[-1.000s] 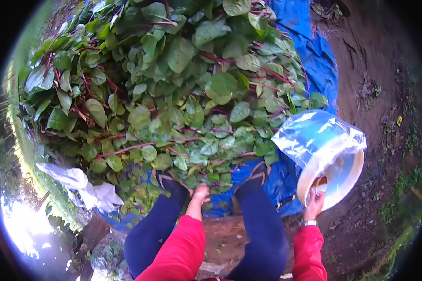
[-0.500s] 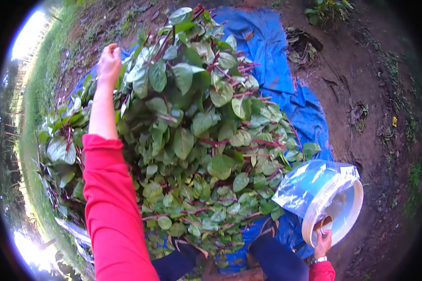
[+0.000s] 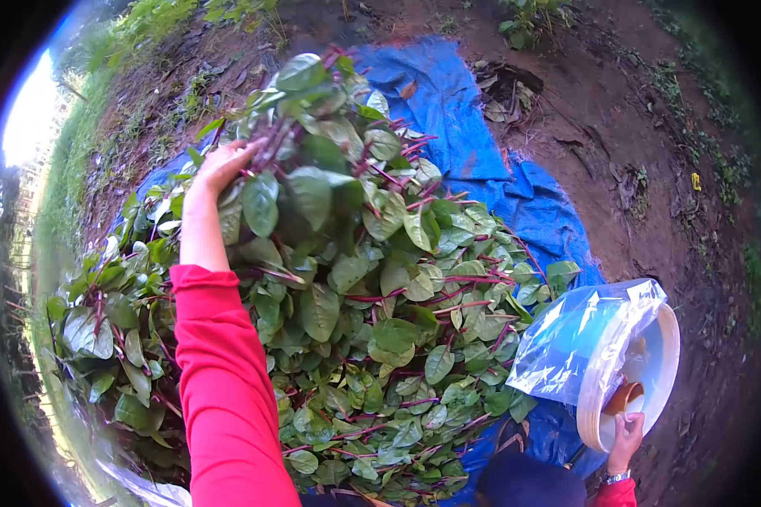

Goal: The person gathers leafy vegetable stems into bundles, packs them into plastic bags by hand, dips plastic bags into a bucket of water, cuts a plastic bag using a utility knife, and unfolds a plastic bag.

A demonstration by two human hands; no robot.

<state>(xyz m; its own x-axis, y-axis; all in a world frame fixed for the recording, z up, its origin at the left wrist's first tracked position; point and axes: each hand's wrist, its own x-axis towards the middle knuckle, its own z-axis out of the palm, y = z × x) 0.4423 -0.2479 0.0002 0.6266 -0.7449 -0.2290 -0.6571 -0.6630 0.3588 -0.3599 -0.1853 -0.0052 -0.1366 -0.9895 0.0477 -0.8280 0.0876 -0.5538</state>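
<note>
My left hand (image 3: 221,167) is closed round reddish stems at the upper left of a big pile of green leaves (image 3: 397,338); the leaves beside it are blurred by motion. On the right, my right hand (image 3: 626,439) holds a small brown cup (image 3: 624,397) at the mouth of a white-rimmed bucket (image 3: 670,359). The bucket lies tilted, and clear plastic (image 3: 554,346) covers its outer side. Leafy stems spread widely between my two hands.
Under the leaves lies a blue tarp (image 3: 473,127), its edge showing at the top and right. Brown soil (image 3: 592,110) surrounds it, with grass (image 3: 68,186) along the left. My knee (image 3: 528,482) is at the bottom, and white plastic (image 3: 144,486) lies lower left.
My left hand reached from near my feet to the far side of the pile, then closed on stems, which have shifted. My right hand stays at the bucket with the cup.
</note>
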